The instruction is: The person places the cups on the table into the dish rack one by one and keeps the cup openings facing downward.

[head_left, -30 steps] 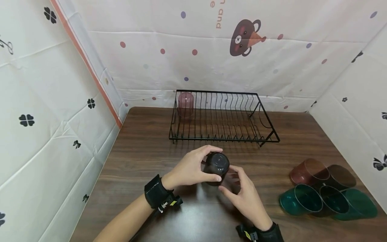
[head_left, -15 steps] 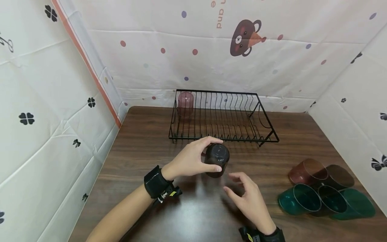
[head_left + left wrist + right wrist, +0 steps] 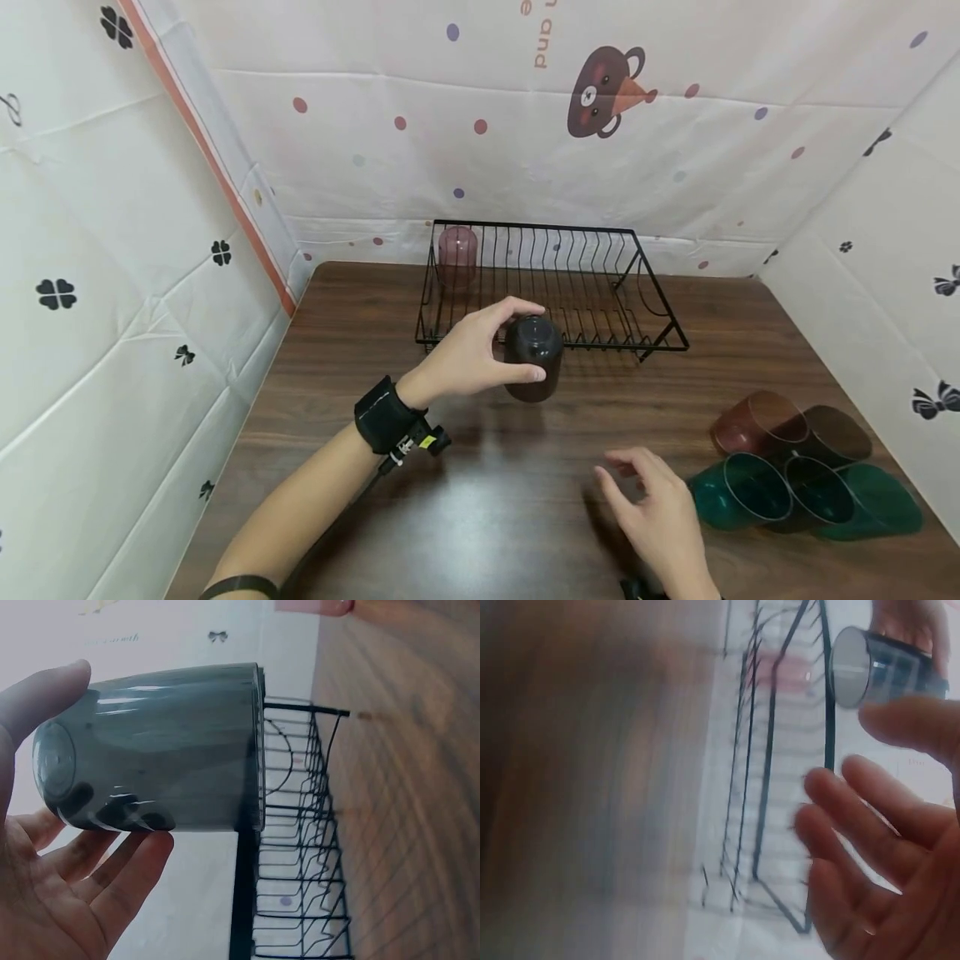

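**Dark cup carried upside down at the rack's near rail**

Table [image 3: 480,517]: brown wood, fabric walls shutting it in on my left, far side and right. Plenty of bare top below my grip and back toward me.

Wire rack [image 3: 551,287]: black, just beyond my grip. Its near rail sat directly ahead of the cup's mouth, the edge to mind. One pink cup [image 3: 457,255] stood inverted in the far-left corner; the slots right of it looked free.

Loose cups [image 3: 795,471]: red, brown and green ones lying on their sides, well right of my grip, close beside my right hand.

Dark cup [image 3: 533,358]: in the air, base up, mouth down, in front of the rack.

Left hand [image 3: 468,354]: thumb and fingers curled round the cup's base end, firm hold. Judged best to lift above the rail and keep the mouth level.

Right hand [image 3: 660,521]: fingers loose, holding nothing, low over the table.
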### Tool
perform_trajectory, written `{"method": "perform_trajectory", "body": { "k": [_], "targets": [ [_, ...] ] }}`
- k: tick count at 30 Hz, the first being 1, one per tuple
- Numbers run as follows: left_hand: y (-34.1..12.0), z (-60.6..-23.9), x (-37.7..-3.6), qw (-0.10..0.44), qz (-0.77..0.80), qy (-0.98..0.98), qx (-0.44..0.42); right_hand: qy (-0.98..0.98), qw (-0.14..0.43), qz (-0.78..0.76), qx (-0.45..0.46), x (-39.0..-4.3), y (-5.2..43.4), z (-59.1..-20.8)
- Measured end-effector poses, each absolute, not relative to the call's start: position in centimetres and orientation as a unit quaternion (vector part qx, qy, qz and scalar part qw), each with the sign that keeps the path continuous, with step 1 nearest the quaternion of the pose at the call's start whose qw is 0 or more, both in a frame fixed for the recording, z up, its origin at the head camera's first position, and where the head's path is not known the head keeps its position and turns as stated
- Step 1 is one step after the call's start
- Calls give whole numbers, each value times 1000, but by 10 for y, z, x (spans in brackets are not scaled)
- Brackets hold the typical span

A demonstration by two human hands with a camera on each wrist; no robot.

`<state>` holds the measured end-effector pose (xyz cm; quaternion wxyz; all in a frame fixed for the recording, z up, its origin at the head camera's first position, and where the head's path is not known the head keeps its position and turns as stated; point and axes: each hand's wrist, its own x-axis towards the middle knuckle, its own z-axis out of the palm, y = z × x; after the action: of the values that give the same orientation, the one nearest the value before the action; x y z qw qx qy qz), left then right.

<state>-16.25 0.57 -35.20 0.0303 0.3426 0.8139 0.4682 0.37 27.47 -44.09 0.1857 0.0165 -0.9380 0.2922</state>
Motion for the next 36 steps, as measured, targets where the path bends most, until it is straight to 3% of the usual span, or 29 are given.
{"method": "perform_trajectory", "body": {
  "k": [9, 14, 25, 36],
  "targets": [
    [-1, -342, -180, 15, 480, 814, 328, -903, 358, 226, -68, 35, 308, -430],
    [-3, -339, -185, 10, 481, 814, 325, -883, 400, 215, -115, 44, 326, -430],
    [-6, -325, -217, -27, 454, 837, 305, -896, 358, 177, -193, 54, 341, -443],
    [3, -311, -264, -8, 383, 880, 282, -912, 304, 169, -219, 55, 343, -438]
  ]
}}
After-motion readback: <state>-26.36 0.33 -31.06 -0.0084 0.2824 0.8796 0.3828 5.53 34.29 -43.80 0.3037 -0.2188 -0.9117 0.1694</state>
